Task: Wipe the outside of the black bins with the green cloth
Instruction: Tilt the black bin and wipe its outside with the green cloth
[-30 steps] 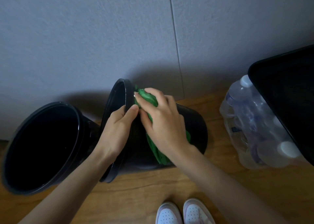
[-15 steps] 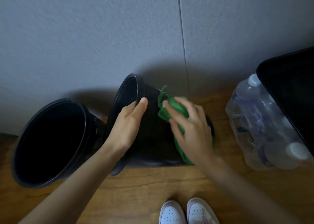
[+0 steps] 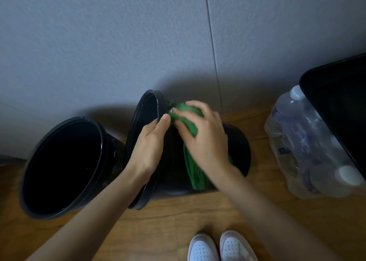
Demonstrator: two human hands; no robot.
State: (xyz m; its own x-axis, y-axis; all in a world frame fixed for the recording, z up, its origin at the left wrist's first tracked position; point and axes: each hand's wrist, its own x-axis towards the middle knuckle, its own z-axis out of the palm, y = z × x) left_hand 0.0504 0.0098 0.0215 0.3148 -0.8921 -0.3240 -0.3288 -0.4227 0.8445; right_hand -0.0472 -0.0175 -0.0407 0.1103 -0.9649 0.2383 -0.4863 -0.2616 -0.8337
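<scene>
Your right hand (image 3: 206, 140), clutching the green cloth (image 3: 188, 120), has slid back to the rim beside your left hand (image 3: 150, 146), which grips that rim. The tipped bin (image 3: 237, 142) lies across frame centre, mouth left, base right, so the next stroke likely runs rightward.

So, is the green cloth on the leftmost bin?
No, the right hand holds the green cloth against the tipped middle bin, whose rim the left hand grips.

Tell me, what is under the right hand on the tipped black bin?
A bunched green cloth, pressed against the outside of the tipped round black plastic bin. The right hand covers the cloth's middle.
</scene>
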